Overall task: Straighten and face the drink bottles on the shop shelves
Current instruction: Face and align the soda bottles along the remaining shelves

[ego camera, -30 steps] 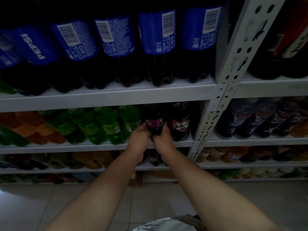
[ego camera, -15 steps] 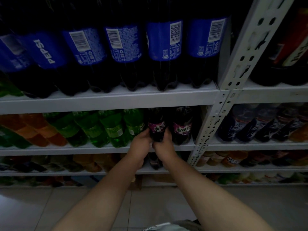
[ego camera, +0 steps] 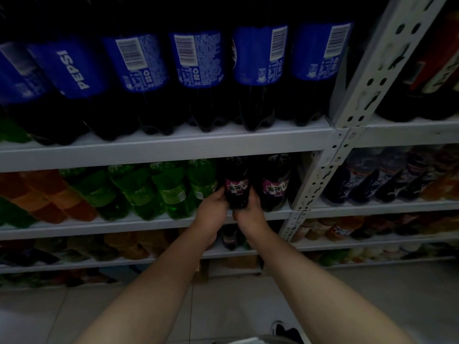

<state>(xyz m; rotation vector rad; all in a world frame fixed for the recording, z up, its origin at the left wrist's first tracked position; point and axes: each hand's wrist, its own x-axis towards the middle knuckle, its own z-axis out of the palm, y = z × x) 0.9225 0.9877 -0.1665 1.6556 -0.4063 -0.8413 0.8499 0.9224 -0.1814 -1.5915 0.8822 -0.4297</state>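
A dark grape soda bottle (ego camera: 236,183) with a purple label stands on the second white shelf (ego camera: 139,223). My left hand (ego camera: 213,209) grips its lower left side and my right hand (ego camera: 249,211) grips its lower right side. Its label faces me. A second purple-label bottle (ego camera: 274,184) stands just to its right, label also forward. Green bottles (ego camera: 171,192) stand in a row to the left. On the shelf above, big blue-label cola bottles (ego camera: 198,78) mostly show their barcodes.
Orange bottles (ego camera: 42,194) fill the left end of the second shelf. A perforated white upright (ego camera: 320,177) divides the bay from dark bottles (ego camera: 372,180) at the right. Lower shelves hold smaller mixed drinks. The tiled floor (ego camera: 347,294) lies below, with a shoe (ego camera: 283,330) near the bottom edge.
The view has shifted down and slightly right. Both hands stay clasped on the same purple-label bottle, whose label now shows more squarely toward me.
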